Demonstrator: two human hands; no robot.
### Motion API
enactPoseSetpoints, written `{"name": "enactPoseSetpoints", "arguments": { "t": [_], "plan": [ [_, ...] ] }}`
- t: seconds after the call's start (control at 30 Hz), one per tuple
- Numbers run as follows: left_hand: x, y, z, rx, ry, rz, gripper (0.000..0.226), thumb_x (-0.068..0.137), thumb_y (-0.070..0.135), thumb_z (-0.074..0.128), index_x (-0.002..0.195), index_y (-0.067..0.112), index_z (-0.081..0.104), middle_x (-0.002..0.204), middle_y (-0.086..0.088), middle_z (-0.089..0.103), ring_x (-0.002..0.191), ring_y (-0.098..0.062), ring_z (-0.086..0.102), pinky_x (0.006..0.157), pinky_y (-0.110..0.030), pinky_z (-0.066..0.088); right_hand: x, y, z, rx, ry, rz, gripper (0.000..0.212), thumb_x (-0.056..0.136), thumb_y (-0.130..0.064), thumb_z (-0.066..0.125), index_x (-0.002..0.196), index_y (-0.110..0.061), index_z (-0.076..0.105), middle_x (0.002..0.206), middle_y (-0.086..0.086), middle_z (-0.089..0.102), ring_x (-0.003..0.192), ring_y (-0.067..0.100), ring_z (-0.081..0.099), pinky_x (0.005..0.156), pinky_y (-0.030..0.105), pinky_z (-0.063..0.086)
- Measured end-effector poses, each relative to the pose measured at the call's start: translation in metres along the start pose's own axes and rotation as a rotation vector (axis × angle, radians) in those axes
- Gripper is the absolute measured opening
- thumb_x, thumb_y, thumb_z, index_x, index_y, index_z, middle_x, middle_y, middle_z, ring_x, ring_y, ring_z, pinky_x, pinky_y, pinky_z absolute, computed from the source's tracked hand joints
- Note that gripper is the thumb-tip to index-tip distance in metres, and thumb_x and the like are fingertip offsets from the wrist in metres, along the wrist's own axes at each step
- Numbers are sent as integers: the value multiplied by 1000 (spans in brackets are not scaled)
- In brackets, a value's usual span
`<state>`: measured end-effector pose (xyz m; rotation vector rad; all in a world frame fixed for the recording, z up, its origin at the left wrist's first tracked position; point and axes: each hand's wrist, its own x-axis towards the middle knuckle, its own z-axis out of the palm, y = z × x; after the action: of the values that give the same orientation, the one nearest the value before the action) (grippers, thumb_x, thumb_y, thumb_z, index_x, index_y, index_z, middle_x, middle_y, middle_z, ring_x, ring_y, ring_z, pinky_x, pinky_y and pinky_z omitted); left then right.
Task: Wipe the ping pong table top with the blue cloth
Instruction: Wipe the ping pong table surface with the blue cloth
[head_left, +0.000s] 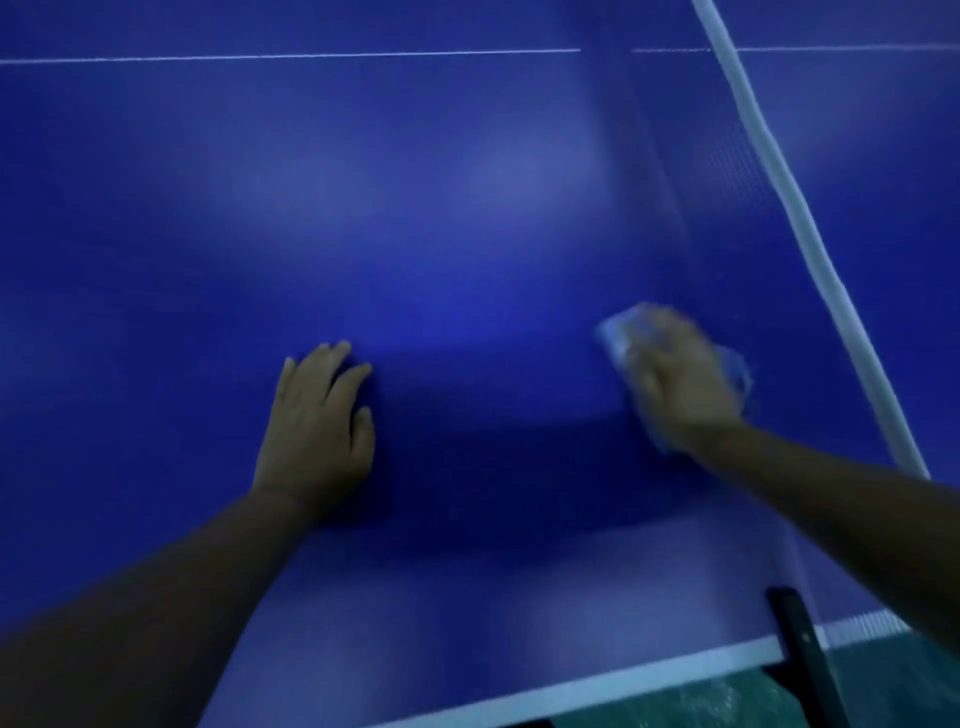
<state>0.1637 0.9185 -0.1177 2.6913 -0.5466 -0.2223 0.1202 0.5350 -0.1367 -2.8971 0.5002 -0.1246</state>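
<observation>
blue table top (415, 234), left hand (317, 431) flat, fingers straight, right hand (680, 379) pressing blue cloth (615, 332) near net (810, 228)

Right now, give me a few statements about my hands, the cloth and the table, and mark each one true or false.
1. The right hand presses the blue cloth on the table top. True.
2. The left hand holds the cloth. False: it rests flat on the table, holding nothing.
3. The cloth is near the net. True.
4. The cloth hangs over the table's near edge. False: it lies well in from the white edge line.
</observation>
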Motion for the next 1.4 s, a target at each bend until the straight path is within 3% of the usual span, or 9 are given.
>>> {"name": "enactPoseSetpoints", "arguments": {
  "t": [0.13,0.33,0.4,0.6,0.8,0.87,1.07,1.2,1.4],
  "plan": [
    [-72,-14,-1,41,34,-81,56,87,29,37,128,-2,59,143,-23,48,137,-42,40,118,-58,16,-38,-29,-12,111,138,180,43,108,-21,37,146,-3,48,152,24,40,141,41,36,119,47,24],
    [-128,-25,-1,46,43,-176,59,90,34,36,132,-2,56,146,-23,46,139,-42,37,118,-59,16,-149,-90,9,96,-244,-979,42,107,-27,34,138,-12,58,146,18,51,137,40,41,117,46,25],
    [-141,-33,-1,57,49,-196,59,92,35,35,134,-1,56,147,-22,45,140,-40,35,119,-57,15,-103,-82,10,42,-173,-894,41,107,-23,36,134,-4,60,140,25,54,133,45,44,116,45,24],
    [-155,-49,6,73,76,-215,59,94,36,34,137,1,52,150,-19,41,143,-37,29,120,-56,14,31,-127,20,186,34,8,50,106,-33,42,146,-4,46,152,16,42,141,30,38,119,32,24],
    [-153,-53,9,74,90,-205,57,96,35,33,138,1,52,152,-18,41,144,-35,27,120,-53,11,-51,-197,41,87,-300,-1001,44,101,-23,39,137,-10,60,148,19,49,138,41,42,116,47,29],
    [-153,-55,11,76,83,-201,57,97,35,33,139,2,52,153,-17,39,145,-34,26,120,-51,10,-19,-187,38,114,-237,-935,43,101,-21,39,137,-6,59,147,25,48,136,45,43,116,48,26],
    [-153,-58,14,66,83,-191,53,97,33,34,138,4,51,153,-16,39,146,-33,25,120,-50,9,142,-202,33,147,-42,-182,49,107,-32,38,148,-7,45,156,21,34,143,35,33,117,31,20],
    [-154,-58,13,33,90,-198,53,98,31,33,139,3,49,153,-16,39,147,-32,25,120,-52,11,123,-266,44,207,-197,-491,49,104,-37,45,144,-9,52,153,17,40,142,31,37,116,26,22],
    [-154,-52,6,-46,105,-229,59,96,30,33,142,-3,45,153,-18,38,145,-33,27,119,-57,16,-126,-226,23,125,-631,-1129,44,90,-23,61,134,-17,62,140,12,55,133,38,48,109,45,38]
  ]
}}
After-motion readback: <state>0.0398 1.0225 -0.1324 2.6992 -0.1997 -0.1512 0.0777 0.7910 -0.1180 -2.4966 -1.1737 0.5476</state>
